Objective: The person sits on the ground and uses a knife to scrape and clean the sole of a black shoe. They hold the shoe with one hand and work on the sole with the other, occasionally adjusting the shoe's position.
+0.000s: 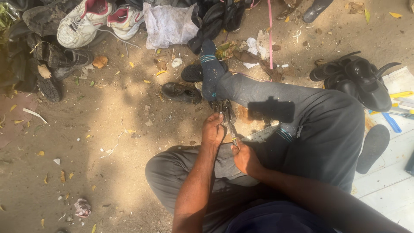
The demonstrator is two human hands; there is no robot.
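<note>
While the person sits on bare, sunlit dirt ground (108,142) strewn with dry leaves, both legs in dark grey trousers (310,129) fill the lower right, one leg stretched forward and ending in a dark sock (210,69). A white board (388,181) lies at the right edge, with black sandals (362,80) resting on and just beside it. A pair of white sneakers (97,19) lies at the top left, among other worn dark footwear. A single black shoe (181,92) lies on the ground just beside the socked foot. The left hand (213,129) is clenched around a dark strap-like piece (224,108), held between the knees near the stretched leg. The right hand (245,159) grasps a slim metal tool (231,131), whose upper end meets the strap-like piece.
</note>
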